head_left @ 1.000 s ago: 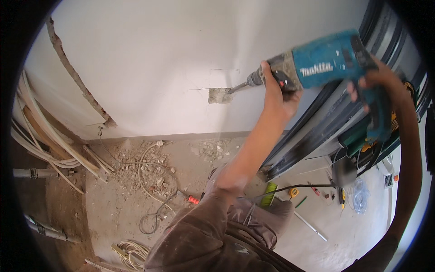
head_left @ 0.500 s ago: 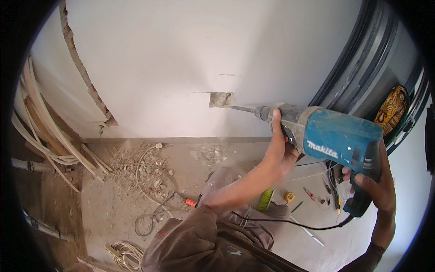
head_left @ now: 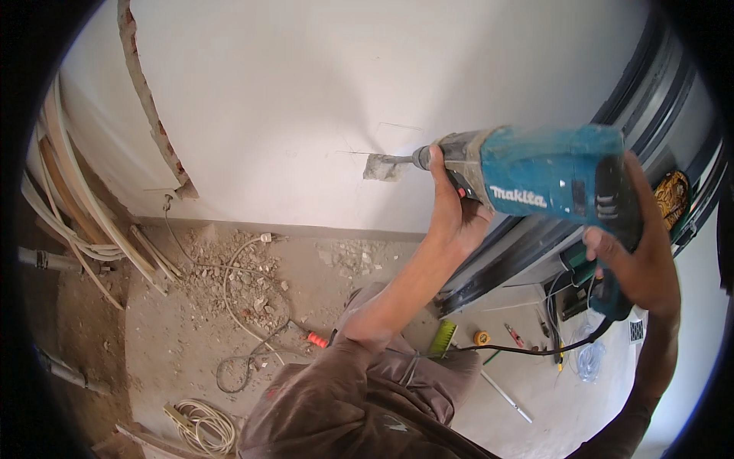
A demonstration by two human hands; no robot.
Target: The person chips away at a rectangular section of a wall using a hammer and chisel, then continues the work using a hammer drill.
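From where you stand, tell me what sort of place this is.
Most likely a room under renovation. A teal rotary hammer chisels a small recess in the white plaster wall, rubble lies on the bare concrete floor, and a chase exposes brick.
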